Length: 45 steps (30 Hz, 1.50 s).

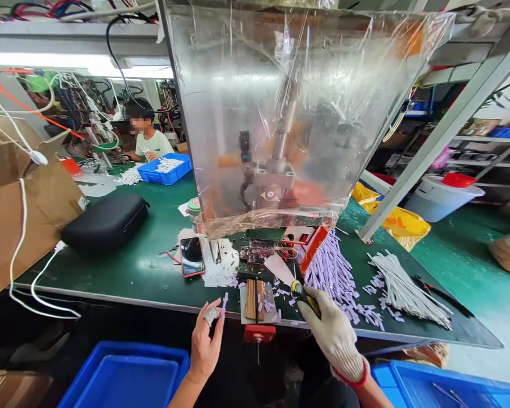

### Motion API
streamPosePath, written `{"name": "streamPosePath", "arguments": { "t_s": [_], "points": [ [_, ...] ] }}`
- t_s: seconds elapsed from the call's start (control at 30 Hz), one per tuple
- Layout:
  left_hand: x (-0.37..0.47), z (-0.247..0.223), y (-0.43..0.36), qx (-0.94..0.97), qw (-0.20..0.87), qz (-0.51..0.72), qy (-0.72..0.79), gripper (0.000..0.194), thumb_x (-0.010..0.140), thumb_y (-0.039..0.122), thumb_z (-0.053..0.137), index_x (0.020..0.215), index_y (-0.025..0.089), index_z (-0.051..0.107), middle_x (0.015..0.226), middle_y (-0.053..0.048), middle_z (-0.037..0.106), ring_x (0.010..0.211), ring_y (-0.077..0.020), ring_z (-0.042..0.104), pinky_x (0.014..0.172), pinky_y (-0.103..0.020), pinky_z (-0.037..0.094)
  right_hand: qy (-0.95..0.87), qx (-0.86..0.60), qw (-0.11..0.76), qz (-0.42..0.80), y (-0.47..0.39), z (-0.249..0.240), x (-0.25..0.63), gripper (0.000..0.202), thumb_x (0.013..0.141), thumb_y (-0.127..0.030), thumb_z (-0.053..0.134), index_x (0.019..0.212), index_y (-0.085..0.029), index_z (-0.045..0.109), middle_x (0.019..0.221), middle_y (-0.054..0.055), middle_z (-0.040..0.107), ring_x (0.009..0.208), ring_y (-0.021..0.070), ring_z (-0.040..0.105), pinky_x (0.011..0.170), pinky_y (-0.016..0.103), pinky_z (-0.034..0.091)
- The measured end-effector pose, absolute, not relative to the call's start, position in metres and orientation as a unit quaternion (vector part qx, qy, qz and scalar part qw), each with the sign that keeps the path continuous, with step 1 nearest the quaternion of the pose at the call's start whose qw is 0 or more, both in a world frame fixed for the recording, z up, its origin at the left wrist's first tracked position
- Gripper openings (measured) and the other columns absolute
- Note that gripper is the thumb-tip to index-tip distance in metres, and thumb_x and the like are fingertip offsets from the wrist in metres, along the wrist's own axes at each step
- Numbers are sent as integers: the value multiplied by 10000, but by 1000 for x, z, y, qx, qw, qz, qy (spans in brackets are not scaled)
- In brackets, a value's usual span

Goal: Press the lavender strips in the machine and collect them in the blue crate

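Note:
My left hand, bare with tape round one finger, pinches a small purple strip just over the table's front edge. A white knitted glove covers my right hand, which is closed round the yellow and black handle of a scraper. The scraper's flat blade points up and left, beside a small metal fixture. Below that fixture lies a wooden block with purple scraps on it. A large pile of purple strips lies to the right of the scraper.
A plastic-covered guard hangs over the green table. On the left are a phone, a black case and a cardboard box. White strips and pliers lie right. Another person sits behind a blue bin.

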<state>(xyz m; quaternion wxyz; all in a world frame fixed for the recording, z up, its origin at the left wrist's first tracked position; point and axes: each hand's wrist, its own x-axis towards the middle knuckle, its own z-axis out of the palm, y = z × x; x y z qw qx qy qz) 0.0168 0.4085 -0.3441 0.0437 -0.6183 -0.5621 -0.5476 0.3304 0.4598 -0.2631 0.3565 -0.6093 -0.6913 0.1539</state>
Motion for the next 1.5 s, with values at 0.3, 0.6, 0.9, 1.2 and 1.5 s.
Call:
{"name": "streamPosePath", "arguments": {
  "t_s": [0.3,0.6,0.9,1.2,1.5],
  "points": [
    [16,-344,408,-638,87,-535,-546,191,935,206,587,1105,225,673,1158,-87,740,1136,-249,685,1032,-465,533,-809,-490,322,37,452,-237,292,336,929,-342,560,1246,-261,636,1066,47,731,904,221,718,793,324,543],
    [17,-350,411,-641,79,-552,-527,198,922,154,585,1097,200,667,1177,-120,720,1129,-252,674,1068,-523,487,-807,-543,216,-84,431,-205,333,333,952,-341,572,1274,-290,637,1050,39,751,852,223,740,706,309,555],
    [17,-350,411,-616,20,-591,-521,150,905,218,614,1017,217,715,1140,-102,746,1106,-263,685,1075,-497,462,-790,-585,104,-151,446,-164,274,279,964,-422,529,1160,-294,680,746,63,718,598,232,701,455,266,354],
    [20,-274,386,-424,-457,-550,-556,430,788,564,716,887,147,682,552,21,583,454,-101,497,416,-203,381,-880,-412,223,-79,495,-259,282,327,961,-277,556,1275,-213,620,1091,85,700,951,230,649,838,347,490],
    [70,-217,432,-490,-551,-434,-518,377,731,508,742,709,191,541,395,75,467,313,-72,382,304,-166,242,-757,-449,392,268,470,-226,256,402,1009,-461,425,911,-210,724,855,28,685,787,159,622,722,259,449]
  ]
}}
